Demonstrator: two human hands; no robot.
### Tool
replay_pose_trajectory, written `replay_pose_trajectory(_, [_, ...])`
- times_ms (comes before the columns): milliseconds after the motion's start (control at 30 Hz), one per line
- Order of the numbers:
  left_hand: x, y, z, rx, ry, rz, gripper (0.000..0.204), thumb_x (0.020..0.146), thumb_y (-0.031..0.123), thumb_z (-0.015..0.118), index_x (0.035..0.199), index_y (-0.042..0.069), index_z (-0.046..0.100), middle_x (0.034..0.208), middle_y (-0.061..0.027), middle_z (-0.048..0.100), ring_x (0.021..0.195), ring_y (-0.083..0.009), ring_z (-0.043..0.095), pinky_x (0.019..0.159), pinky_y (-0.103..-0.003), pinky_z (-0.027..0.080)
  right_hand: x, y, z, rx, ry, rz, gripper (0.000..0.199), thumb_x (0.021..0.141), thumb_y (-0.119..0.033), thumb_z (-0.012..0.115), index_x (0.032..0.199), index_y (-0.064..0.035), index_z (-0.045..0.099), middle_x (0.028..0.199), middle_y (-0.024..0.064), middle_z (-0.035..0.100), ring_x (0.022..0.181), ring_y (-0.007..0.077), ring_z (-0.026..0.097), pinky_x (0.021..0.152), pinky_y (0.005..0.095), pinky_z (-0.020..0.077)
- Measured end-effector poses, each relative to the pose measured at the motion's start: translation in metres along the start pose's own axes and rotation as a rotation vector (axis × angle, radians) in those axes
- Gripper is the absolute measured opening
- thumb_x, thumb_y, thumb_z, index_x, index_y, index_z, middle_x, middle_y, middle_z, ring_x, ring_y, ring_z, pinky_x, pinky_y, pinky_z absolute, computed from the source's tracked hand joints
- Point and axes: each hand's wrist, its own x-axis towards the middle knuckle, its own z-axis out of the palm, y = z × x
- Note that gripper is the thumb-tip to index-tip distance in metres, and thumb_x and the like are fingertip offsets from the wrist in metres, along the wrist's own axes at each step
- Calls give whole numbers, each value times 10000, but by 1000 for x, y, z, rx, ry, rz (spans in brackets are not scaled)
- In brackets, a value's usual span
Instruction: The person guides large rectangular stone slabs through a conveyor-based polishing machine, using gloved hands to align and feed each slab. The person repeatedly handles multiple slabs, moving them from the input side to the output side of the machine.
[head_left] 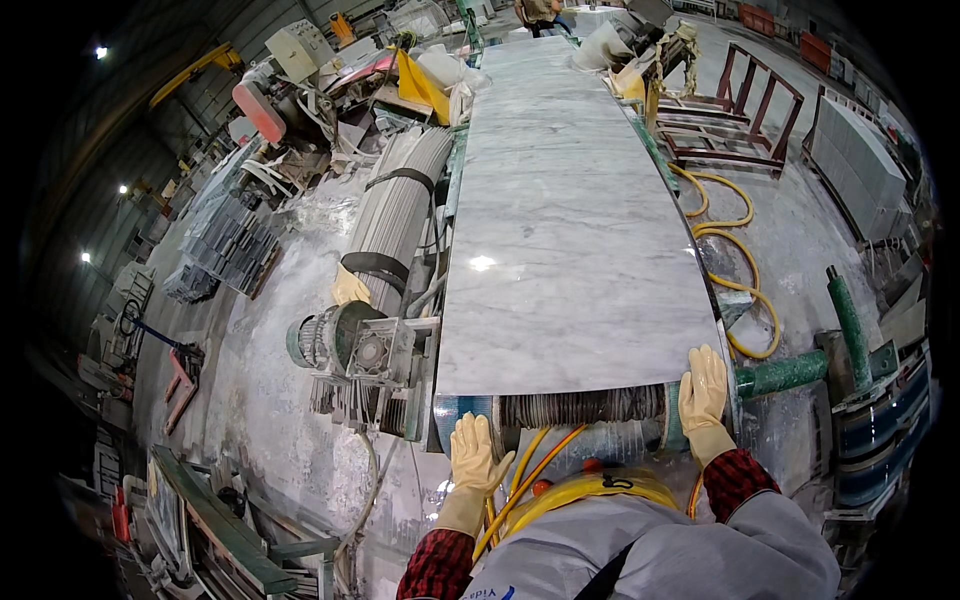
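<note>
A long white-grey marble slab point(570, 250) lies flat on a conveyor and stretches away from me. My left hand point(476, 455), in a cream rubber glove, has its fingers stretched out and thumb apart. It is just below the slab's near left corner, by the blue end of the roller point(580, 408); whether it touches the roller I cannot tell. At the near right corner, my right hand point(704, 392), also gloved, lies with straight fingers along the slab's edge. Neither hand grips anything. A yellow apron or bag point(600, 488) hangs at my waist.
On the left, a motor point(350, 340) sticks out beside a strapped bundle of long strips point(400, 205). A green pipe point(785, 374) and a yellow hose point(745, 285) are on the right. Metal racks point(735, 115) and stacked slabs point(855, 150) stand beyond. A person point(541, 10) is at the far end.
</note>
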Motion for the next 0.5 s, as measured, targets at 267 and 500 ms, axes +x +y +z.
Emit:
replay_pose_trajectory(267, [-4,-3,3,-6,29,32,1174,888,460,844,1696,-48,160,1708,-422,203,1571,-609,234,1293,-643,190,-4,1,1,-12,1,-3,451,1024,-129,629,1449,23,621,1487,309,607,1369,519,562,1218,607,396])
replay_pose_trajectory(500, [-8,-6,7,-11,52,52,1173,883,452,854,1699,-40,169,1710,-416,211,1566,-602,253,1287,-641,206,-8,3,2,-17,-9,-10,466,1034,-128,614,1473,28,604,1497,309,601,1382,519,554,1229,611,381])
